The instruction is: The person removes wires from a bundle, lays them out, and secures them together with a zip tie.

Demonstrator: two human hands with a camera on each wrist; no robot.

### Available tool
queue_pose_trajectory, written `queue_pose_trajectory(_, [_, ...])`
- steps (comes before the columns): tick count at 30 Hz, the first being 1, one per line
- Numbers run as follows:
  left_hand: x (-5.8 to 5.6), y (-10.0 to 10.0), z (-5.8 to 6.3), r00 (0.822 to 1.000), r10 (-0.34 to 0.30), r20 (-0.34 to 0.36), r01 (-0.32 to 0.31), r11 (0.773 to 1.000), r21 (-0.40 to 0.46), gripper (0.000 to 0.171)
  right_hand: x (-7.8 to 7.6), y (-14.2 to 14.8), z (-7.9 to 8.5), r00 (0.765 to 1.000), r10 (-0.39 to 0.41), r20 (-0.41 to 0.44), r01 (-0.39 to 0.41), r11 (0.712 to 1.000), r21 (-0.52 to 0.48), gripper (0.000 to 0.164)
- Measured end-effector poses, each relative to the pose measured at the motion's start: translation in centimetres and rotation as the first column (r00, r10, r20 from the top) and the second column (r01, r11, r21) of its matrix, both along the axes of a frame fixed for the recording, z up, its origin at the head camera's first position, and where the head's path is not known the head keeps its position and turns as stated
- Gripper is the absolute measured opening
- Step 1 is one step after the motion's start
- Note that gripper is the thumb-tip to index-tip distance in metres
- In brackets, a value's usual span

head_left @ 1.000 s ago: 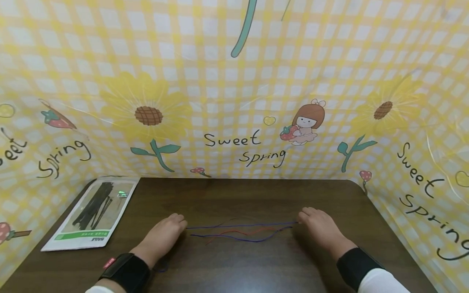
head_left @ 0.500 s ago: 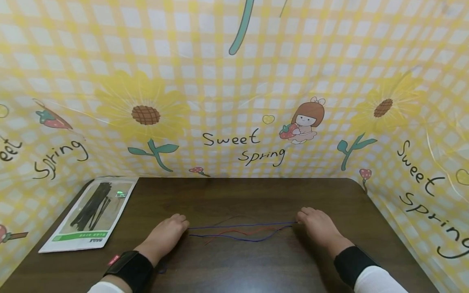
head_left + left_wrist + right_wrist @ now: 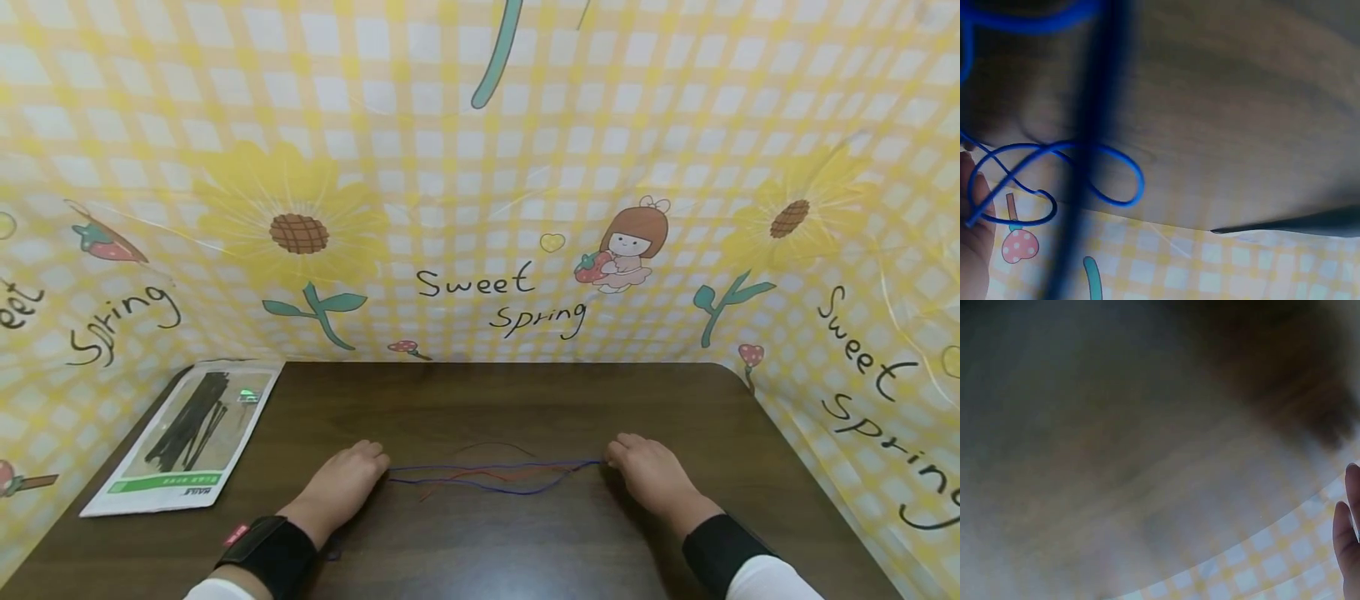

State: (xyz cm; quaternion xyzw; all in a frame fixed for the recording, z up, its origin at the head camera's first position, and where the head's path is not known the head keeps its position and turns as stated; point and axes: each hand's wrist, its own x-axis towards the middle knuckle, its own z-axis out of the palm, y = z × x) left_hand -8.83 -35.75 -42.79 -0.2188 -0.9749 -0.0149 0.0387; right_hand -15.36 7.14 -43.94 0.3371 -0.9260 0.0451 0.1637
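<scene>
A thin blue cord (image 3: 480,466) runs nearly straight from my left hand (image 3: 337,485) to my right hand (image 3: 651,473), both low over the table. The fingers of each hand are bent down at its ends. Just in front of it a second blue cord (image 3: 517,492) lies in a shallow curve, with a red cord (image 3: 491,476) between them. In the left wrist view, loops of blue cord (image 3: 1129,201) hang beside the left hand (image 3: 974,240). At the edge of the right wrist view, the right hand's fingers (image 3: 1342,531) show without their tips' contact.
A white plastic packet (image 3: 157,496) with a green band lies at the table's left. The dark wooden table (image 3: 510,400) meets a yellow checked cloth (image 3: 465,208) at its back and sides. A thin dark red strand (image 3: 498,443) arcs behind the cords.
My right hand has come slightly nearer the front, bringing the straight blue cord's right end to the curved cord's end. The thin dark red strand has shifted and now arcs behind.
</scene>
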Motion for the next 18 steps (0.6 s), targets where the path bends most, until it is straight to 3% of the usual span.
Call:
queue_pose_trajectory(6, [0.0,0.4,-0.4,0.998,0.057,-0.006,-0.056,0.996,0.073,0.014,0.5,0.1,0.3,0.999,-0.019,0.032,0.019,1.0,-0.021,0.019])
queue_pose_trajectory(13, [-0.1,0.9,-0.3,0.983,0.171,0.066,-0.182,0.952,0.246,0.011,0.9,0.2,0.8,0.995,-0.02,0.095,0.024,0.999,-0.042,0.018])
queue_pose_trajectory(18, [-0.1,1.0,0.0,0.978,0.192,0.082,-0.207,0.942,0.266,0.014,1.1,0.3,1.0,0.991,-0.022,0.13,0.029,0.998,-0.051,0.017])
